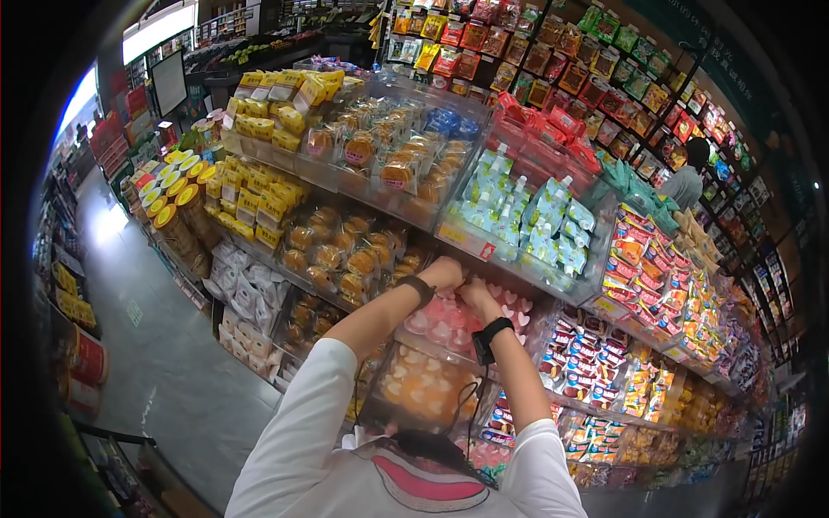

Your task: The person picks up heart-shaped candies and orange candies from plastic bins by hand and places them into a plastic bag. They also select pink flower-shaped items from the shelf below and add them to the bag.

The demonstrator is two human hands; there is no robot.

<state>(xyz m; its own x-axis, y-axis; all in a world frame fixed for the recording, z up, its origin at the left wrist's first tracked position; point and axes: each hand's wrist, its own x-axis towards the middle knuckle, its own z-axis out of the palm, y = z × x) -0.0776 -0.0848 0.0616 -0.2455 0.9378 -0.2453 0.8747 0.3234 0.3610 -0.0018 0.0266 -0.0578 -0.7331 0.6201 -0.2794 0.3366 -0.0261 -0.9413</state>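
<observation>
Both arms reach forward into a clear bin of pink packs with pale heart shapes [440, 318], under the upper shelf's edge. My left hand [445, 274], with a dark band on its wrist, is over the back of this bin with its fingers bent inward. Close beside it, my right hand [475, 293], below a black watch, has its fingers curled down among the pink packs. What lies between the fingers of either hand is too small and covered to make out. Orange packs with pale hearts [423, 380] fill the bin nearer to me.
Above my hands, a shelf holds light-blue spouted pouches [527, 211]. Wrapped round cakes [337, 250] fill bins on the left, with yellow packs [259, 198] beyond. Purple-and-white snack packs [583, 350] stand at the right. Another person [686, 181] is at the far right; a grey aisle floor [164, 345] runs left.
</observation>
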